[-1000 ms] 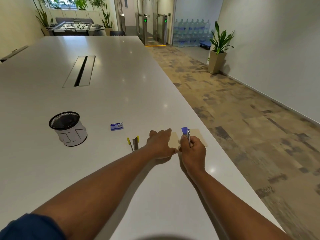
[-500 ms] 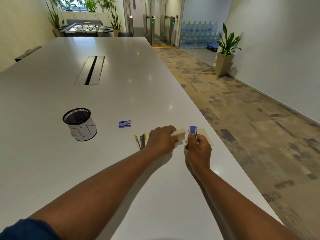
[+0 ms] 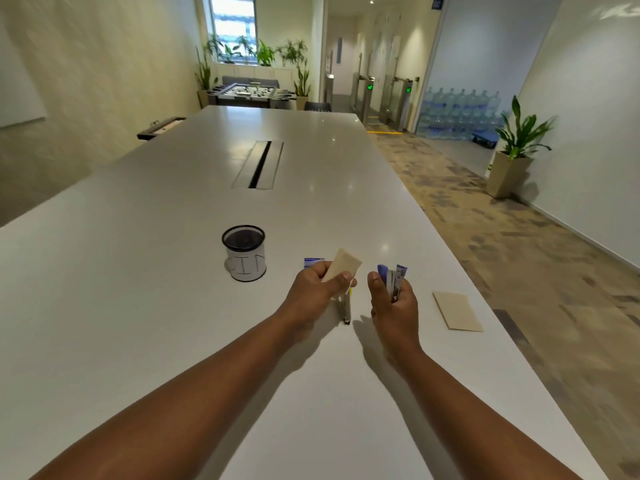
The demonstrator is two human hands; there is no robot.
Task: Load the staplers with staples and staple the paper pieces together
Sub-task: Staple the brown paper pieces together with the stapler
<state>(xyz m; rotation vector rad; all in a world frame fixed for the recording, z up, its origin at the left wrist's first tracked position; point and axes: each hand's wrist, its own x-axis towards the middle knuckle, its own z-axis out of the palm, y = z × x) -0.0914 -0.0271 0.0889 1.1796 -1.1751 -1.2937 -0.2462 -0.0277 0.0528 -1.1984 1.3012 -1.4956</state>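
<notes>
My left hand [image 3: 320,289] pinches a small beige paper piece [image 3: 343,268] and holds it up above the table. A purple stapler [image 3: 391,280] stands upright in my right hand [image 3: 393,303], whose fingers curl round it. A second stapler with yellow parts [image 3: 346,308] lies on the white table [image 3: 173,323] between my hands, partly hidden under the left one. Another beige paper piece [image 3: 457,310] lies flat to the right of my right hand. A small blue staple box [image 3: 311,262] peeks out behind my left hand.
A black mesh cup with a white paper label [image 3: 245,252] stands left of my hands. A cable slot [image 3: 258,164] is set in the table's middle. The table's right edge runs close by the flat paper, with carpet floor beyond.
My left hand has lifted the paper piece off the table. My right hand has raised the purple stapler. The view has tilted up, and the other paper now lies uncovered at the right.
</notes>
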